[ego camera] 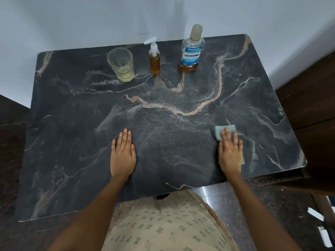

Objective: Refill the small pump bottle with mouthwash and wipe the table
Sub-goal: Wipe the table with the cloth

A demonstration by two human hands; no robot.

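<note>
A small pump bottle (154,58) with amber liquid and a white pump stands at the back of the dark marble table (72,142). To its right stands a larger mouthwash bottle (192,49), capped, with a little amber liquid at its bottom. My left hand (123,153) lies flat and empty on the table, fingers together. My right hand (230,151) presses flat on a grey-blue cloth (220,130) near the table's right front part. The hand hides most of the cloth.
A clear drinking glass (121,64) with a little pale liquid stands at the back left, beside the pump bottle. A pale wall rises behind the table. Dark wooden furniture (311,105) stands close on the right.
</note>
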